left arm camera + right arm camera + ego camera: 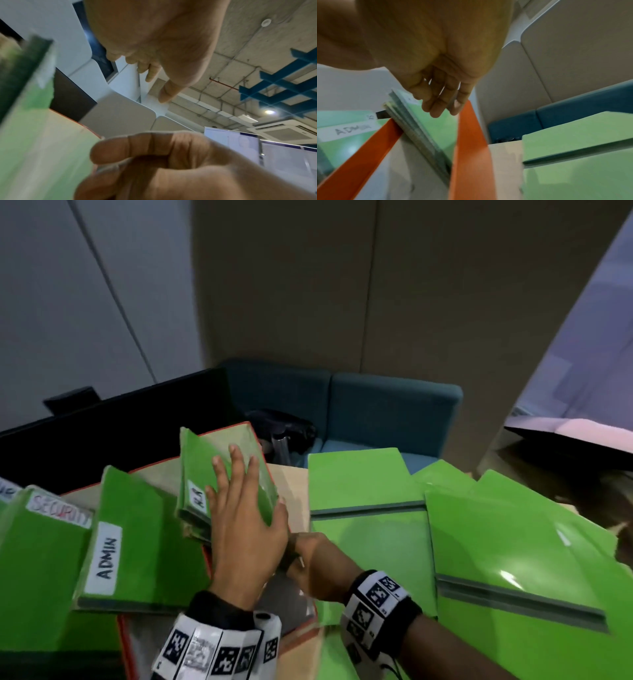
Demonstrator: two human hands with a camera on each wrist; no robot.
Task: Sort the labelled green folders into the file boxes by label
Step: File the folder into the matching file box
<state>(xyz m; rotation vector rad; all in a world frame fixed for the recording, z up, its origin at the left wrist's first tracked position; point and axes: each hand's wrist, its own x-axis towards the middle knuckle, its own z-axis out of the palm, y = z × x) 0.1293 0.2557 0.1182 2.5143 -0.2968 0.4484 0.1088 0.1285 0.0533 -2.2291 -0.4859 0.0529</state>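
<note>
a: left hand (245, 522) lies flat, fingers straight, on the green folders (219, 474) leaning in the orange file box (469, 148); right hand (317, 563), at its 4 o'clock, is curled, contents unclear.
b: other folders?
a: admin folder (137, 542) at 9 o'clock; loose folders (479, 542) at 3 o'clock.

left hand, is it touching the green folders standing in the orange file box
Touching. In the head view the left hand lies with straight fingers flat on the green folders in the orange file box.
</note>
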